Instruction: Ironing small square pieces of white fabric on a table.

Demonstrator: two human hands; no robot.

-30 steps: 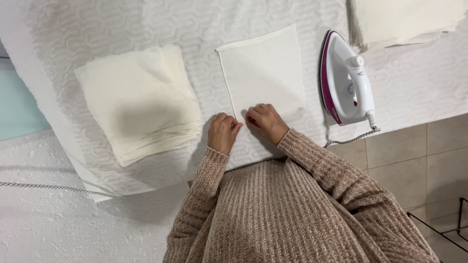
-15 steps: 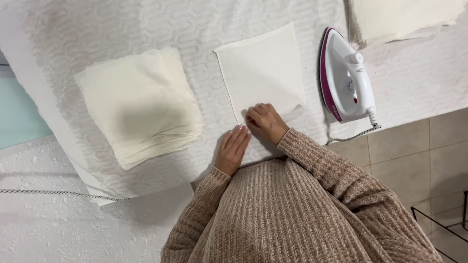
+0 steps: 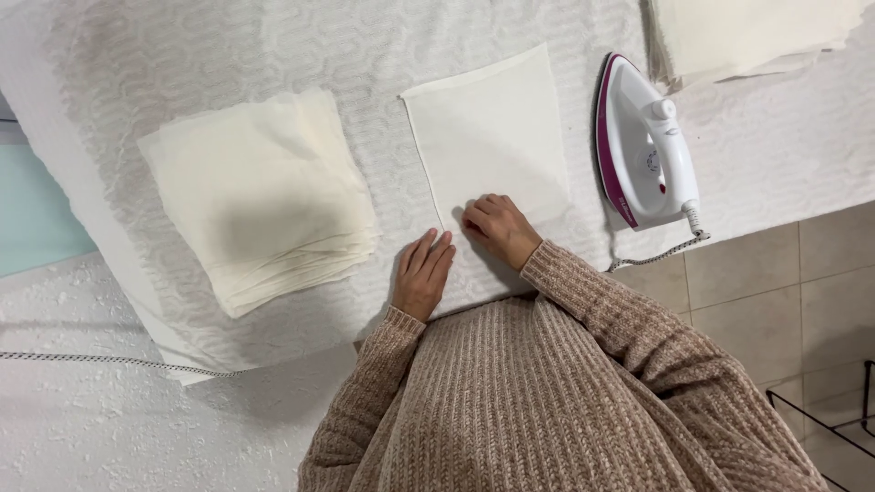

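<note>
Head view shows a white textured cover [image 3: 547,27] spread over the board. On it, a thick stack of cream cloth squares [image 3: 260,196] lies left of one flat white cloth piece [image 3: 492,137]; a white-and-magenta iron [image 3: 645,146] rests just right. Right hand [image 3: 497,228] presses curled fingers on the piece's near edge; left hand [image 3: 422,271] lies flat, fingers together, beside it.

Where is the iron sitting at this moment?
In the head view, the white and magenta iron lies on the textured white cover, right of the single white cloth square, beyond the right hand and near the cover's edge.
</note>
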